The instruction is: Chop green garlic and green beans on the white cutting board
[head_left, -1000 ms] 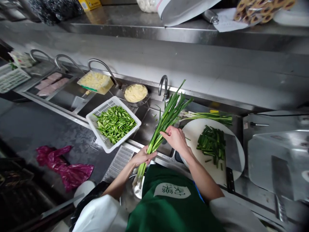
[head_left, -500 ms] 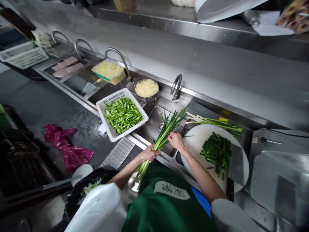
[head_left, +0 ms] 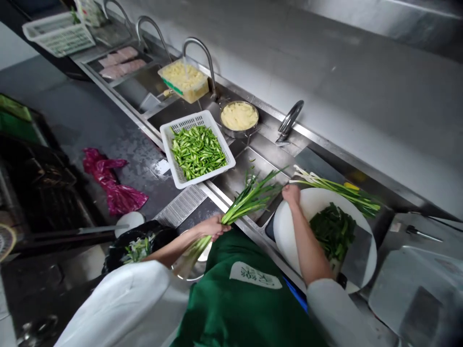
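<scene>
My left hand is wrapped round a bunch of scallions, whose green tops fan out over the sink. Their pale ends point down past my wrist, above a metal bowl. My right hand is closed beside the left rim of a round white cutting board, apart from the bunch; what its fingers hold, if anything, is hidden. On the board lie cut green pieces and a cleaver, its handle partly behind my right forearm. More scallions rest behind the board.
A white basket of cut green peppers straddles the sink's front edge. Behind it are a pot of pale strips and a tub under a tap. A black-lined bin stands at lower left, and a pink bag lies on the floor.
My right hand has moved away from the scallion tops, rightward to the board's edge. The left hand still grips the bunch, now tilted lower to the right. The camera view has shifted.
</scene>
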Demonstrator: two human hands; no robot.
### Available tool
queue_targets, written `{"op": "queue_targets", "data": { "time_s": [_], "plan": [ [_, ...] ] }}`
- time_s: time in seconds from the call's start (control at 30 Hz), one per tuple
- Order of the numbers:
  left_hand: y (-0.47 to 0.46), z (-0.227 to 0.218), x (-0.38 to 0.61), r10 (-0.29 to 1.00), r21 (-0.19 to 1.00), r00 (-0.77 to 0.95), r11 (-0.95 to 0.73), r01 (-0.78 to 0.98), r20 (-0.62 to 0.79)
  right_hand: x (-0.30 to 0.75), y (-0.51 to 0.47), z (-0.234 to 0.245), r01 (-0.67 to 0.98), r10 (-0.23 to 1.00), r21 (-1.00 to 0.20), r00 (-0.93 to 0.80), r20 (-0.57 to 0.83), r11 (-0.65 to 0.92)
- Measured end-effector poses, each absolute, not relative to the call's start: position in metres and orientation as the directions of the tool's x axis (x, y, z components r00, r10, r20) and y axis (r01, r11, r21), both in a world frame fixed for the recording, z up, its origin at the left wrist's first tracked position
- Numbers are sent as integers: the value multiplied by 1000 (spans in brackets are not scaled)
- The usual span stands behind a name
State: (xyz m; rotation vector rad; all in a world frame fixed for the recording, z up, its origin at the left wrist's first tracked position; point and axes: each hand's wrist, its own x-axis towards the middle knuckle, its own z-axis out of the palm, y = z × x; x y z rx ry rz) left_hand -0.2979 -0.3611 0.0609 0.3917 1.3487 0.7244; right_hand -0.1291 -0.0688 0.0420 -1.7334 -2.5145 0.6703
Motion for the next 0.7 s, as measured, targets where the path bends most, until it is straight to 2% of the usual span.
{"op": "queue_targets", "data": {
  "time_s": [0.07,0.1,0.17,0.2,0.27,0.33,0.43,0.5,0.57,0.6,0.7],
  "plan": [
    [-373,54,-306,633,586,103,757,-290,-767,-123,-44,48,881,916,-380,-365,-164,283],
    [-375,48,-309,619,567,115,768,-299,-777,-123,-34,52,861,932,-430,-347,-106,271],
    [-374,33,-313,593,536,115,781,-320,-797,-126,-17,61,758,964,-614,-264,19,220],
    [-373,25,-315,583,523,105,784,-336,-806,-128,-8,67,659,978,-731,-199,57,176],
    [-374,9,-316,572,508,81,777,-372,-816,-127,10,85,402,997,-913,-71,40,65],
    [-381,-3,-318,578,510,53,756,-410,-814,-125,30,109,173,1000,-985,16,9,7],
    [-395,-11,-318,549,496,15,765,-411,-835,-131,42,150,-33,986,-989,93,137,141],
    [-400,-11,-318,503,478,-28,801,-361,-864,-149,24,176,-125,968,-960,69,243,250],
    [-400,-9,-315,468,465,-72,827,-317,-881,-176,-17,200,-172,935,-926,-54,350,337],
    [-399,-7,-313,456,463,-99,831,-309,-884,-190,-43,210,-186,894,-904,-168,416,386],
    [-395,0,-304,431,468,-182,819,-332,-884,-238,-132,237,-230,669,-841,-519,532,490]
  ]
}}
